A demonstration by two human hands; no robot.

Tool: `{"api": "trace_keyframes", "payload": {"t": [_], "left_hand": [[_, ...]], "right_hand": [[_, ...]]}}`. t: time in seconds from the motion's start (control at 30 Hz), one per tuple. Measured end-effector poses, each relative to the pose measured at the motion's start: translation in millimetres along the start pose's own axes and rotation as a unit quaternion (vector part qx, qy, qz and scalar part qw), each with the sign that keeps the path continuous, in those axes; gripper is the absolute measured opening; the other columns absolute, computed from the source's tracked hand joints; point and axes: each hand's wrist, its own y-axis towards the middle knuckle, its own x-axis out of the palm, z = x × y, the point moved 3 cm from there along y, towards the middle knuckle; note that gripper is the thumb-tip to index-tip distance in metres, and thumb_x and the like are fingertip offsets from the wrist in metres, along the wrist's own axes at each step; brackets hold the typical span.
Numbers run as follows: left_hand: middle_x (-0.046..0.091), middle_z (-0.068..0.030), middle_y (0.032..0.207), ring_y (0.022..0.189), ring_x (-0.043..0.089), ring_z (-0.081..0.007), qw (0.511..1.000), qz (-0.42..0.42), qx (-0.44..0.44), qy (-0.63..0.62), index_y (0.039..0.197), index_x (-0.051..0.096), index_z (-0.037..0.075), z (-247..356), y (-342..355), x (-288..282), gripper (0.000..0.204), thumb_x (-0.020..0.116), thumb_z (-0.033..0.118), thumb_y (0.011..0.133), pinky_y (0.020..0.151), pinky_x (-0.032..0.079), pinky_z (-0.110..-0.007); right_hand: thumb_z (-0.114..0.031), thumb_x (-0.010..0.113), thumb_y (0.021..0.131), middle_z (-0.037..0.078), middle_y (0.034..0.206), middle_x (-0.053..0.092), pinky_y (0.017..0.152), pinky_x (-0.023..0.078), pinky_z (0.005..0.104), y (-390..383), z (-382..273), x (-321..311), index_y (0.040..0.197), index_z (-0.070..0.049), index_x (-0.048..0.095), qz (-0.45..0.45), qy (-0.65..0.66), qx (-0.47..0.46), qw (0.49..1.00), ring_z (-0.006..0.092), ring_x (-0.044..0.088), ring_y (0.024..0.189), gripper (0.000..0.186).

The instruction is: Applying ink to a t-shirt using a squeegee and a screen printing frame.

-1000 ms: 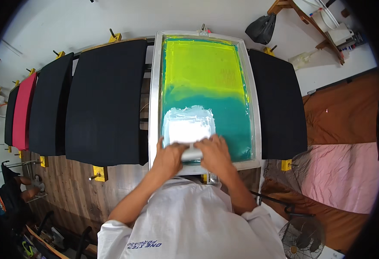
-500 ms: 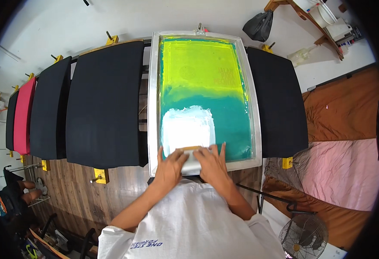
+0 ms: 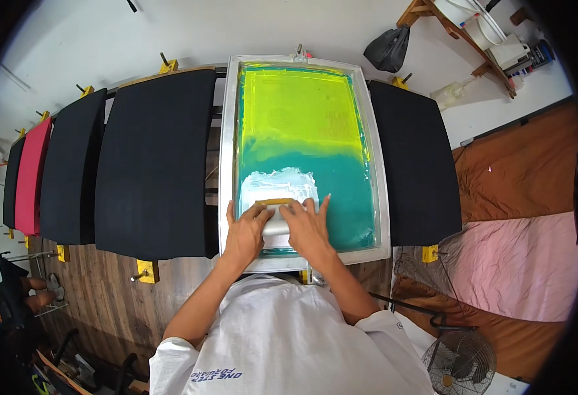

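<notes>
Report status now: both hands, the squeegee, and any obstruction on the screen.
Left hand and right hand grip wooden-handled squeegee. White ink patch beyond it. Metal-framed green-yellow screen unobstructed.

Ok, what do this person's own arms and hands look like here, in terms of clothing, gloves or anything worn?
Both forearms are bare and come in from the lower edge. The left hand and right hand wear no gloves, and no rings, watch or wristband show on the fingers or wrists. The only clothing is a white short-sleeved T-shirt with small dark printed lettering near its lower part; its sleeves end above the elbows.
</notes>
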Motion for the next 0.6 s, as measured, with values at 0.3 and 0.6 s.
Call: {"api": "trace_keyframes", "payload": {"t": [0.3,0.6], "left_hand": [[0.069,-0.0116,0.111,0.110,0.065,-0.0284,0.989,-0.141,-0.039,-0.006,0.121,0.067,0.007,30.0,-50.2,-10.2,0.055,0.066,-0.006,0.068,0.114,0.017,-0.066],[0.070,-0.0094,0.104,0.103,0.066,-0.0294,0.998,-0.051,-0.036,-0.005,0.113,0.070,0.010,0.5,24.1,-17.8,0.048,0.063,-0.010,0.070,0.111,0.019,-0.068]], "right_hand": [[0.001,0.068,0.069,0.008,0.109,0.065,0.107,0.017,0.0783,-52.3,-10.1,-11.7,0.115,-0.010,0.067,-0.117,0.070,-0.009,0.991,0.0341,0.052,0.111,0.048],[-0.003,0.072,0.070,0.012,0.103,0.067,0.102,0.029,0.0773,24.8,11.7,-9.0,0.108,-0.011,0.070,-0.040,0.048,0.010,0.998,0.0391,0.054,0.109,0.040]]}}
